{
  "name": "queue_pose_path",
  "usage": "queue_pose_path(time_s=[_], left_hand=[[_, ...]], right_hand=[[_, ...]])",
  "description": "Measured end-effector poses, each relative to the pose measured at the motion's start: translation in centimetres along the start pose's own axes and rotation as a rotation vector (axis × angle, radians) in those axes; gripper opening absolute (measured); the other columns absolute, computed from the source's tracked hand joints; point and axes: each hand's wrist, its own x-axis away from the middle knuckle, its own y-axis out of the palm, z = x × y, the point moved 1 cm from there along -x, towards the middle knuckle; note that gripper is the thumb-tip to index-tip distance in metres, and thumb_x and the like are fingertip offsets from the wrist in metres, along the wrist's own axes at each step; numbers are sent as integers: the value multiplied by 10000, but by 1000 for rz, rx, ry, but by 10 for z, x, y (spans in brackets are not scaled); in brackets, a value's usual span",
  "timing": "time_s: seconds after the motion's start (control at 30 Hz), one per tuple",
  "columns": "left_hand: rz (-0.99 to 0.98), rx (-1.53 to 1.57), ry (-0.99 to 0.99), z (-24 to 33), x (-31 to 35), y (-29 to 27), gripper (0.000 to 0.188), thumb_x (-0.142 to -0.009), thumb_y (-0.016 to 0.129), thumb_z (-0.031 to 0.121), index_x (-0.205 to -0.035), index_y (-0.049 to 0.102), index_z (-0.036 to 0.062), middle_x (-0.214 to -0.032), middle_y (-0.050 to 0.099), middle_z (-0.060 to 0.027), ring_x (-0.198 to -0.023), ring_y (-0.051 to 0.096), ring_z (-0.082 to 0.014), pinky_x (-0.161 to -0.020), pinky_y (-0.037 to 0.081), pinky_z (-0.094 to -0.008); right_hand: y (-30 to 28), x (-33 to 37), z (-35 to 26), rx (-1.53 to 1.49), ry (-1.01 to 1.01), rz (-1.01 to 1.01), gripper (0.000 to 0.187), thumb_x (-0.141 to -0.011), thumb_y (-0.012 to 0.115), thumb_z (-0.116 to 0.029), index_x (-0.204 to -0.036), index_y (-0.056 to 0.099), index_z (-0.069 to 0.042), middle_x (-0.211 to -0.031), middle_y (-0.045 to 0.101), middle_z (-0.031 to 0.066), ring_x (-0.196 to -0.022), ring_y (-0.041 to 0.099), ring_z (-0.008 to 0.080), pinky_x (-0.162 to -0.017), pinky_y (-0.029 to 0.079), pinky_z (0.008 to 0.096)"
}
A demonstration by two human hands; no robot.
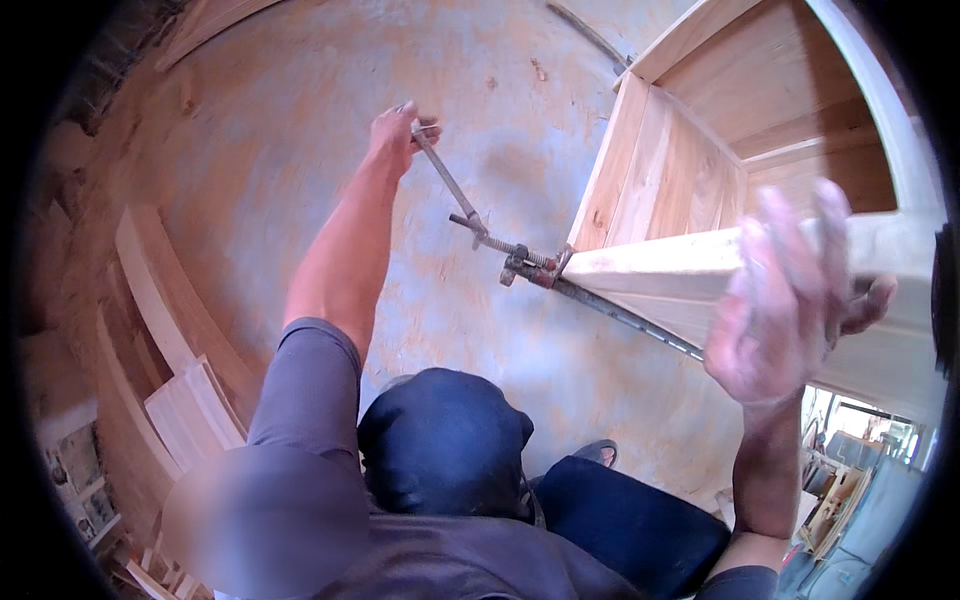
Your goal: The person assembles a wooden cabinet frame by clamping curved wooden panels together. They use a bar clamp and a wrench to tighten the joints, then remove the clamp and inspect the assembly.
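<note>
My left hand (398, 138), arm stretched forward, is closed round the far end of a thin metal clamp handle (448, 178). That handle meets the screw of a long bar clamp (528, 266), whose jaw sits against the corner of a pale wooden cabinet frame (650, 262). The clamp's perforated bar runs along beneath the frame's near rail. My right hand (780, 300) is raised in front of this rail, fingers apart and slightly blurred, with nothing in it. Whether it touches the wood I cannot tell.
Wooden boards (165, 300) lean or lie at the left. Another metal bar (588, 35) juts from the frame's far corner. The floor (500, 110) is dusty and stained. At lower right stand wood pieces (845, 510) and a bluish covered object (885, 520). My knees are close below.
</note>
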Motion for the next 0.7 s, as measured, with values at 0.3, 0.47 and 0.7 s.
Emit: queue_pose_path(time_s=[0.3,0.47,0.7], left_hand=[[-269,-38,-211,9,-10,126,353,-963,468,358,-721,444,101,-492,370,4,-424,349,-141,-432,288,-311],[-162,-40,-122,19,13,133,298,-926,492,284,-682,427,126,-468,283,40,-391,255,-109,-404,204,-292],[-114,-4,27,32,37,118,237,-907,498,220,-706,428,115,-479,288,40,-376,241,-98,-392,195,-280]], right_hand=[[22,-33,-15,177,-37,-606,253,-726,692,-92,-964,681,-6,-784,582,130,-801,579,257,-906,444,409],[47,-18,-5,259,-187,-282,36,-702,654,-20,-688,622,-13,-566,431,88,-558,476,224,-705,492,334],[51,-21,-12,265,-115,-216,150,-664,610,-50,-565,503,-84,-538,392,35,-559,441,173,-576,376,319]])
